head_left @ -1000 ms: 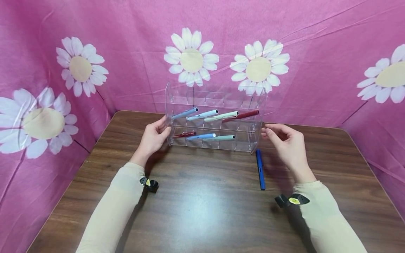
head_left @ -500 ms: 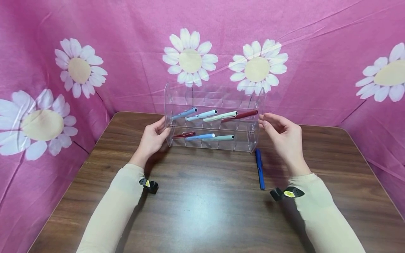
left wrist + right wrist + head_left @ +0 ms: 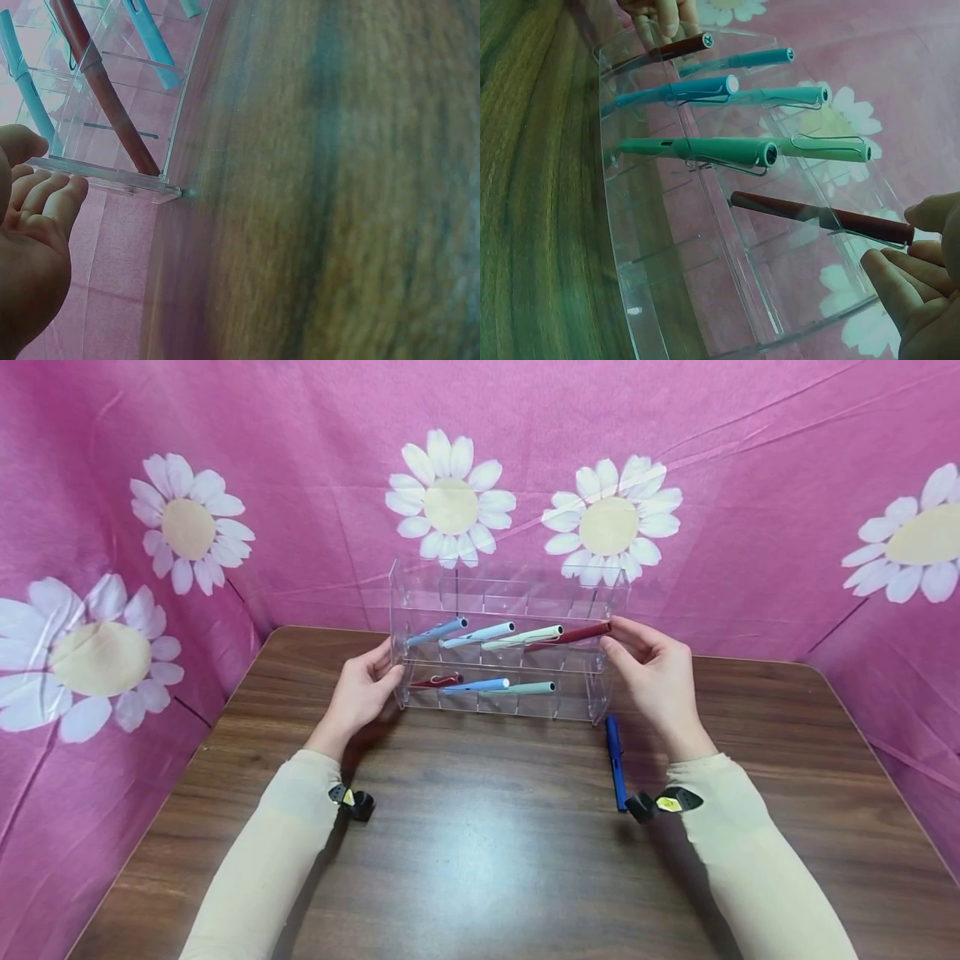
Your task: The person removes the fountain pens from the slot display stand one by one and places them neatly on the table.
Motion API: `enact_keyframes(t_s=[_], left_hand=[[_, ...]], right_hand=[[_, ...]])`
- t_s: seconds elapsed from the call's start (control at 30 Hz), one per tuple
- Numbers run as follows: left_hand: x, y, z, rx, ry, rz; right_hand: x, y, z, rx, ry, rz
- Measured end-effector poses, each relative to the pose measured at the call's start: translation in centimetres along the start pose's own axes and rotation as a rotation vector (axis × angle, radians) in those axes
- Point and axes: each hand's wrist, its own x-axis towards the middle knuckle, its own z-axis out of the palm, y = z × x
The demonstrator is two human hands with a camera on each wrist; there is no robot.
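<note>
A clear acrylic pen rack stands on the table, holding several pens on two levels. My left hand grips its left side panel, thumb and fingers on opposite faces, as the left wrist view shows. At the right end of the upper level lies a dark red pen. My right hand has thumb and fingers at that pen's outer end and pinches it. To its left are a pale green pen, a light blue pen and a blue pen.
Lower in the rack lie another dark red pen, a bright blue pen and a green pen. A dark blue pen lies on the wooden table below my right hand. A pink flowered cloth hangs behind.
My right hand has moved left, from beside the rack to the outer end of the upper dark red pen. The left hand keeps its grip on the rack's side.
</note>
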Motion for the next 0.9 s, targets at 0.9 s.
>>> enact_keyframes(t_s=[0.9], left_hand=[[0.0, 0.1, -0.1, 0.003, -0.009, 0.001]], right_hand=[[0.6, 0.2, 1.6, 0.066, 0.142, -0.006]])
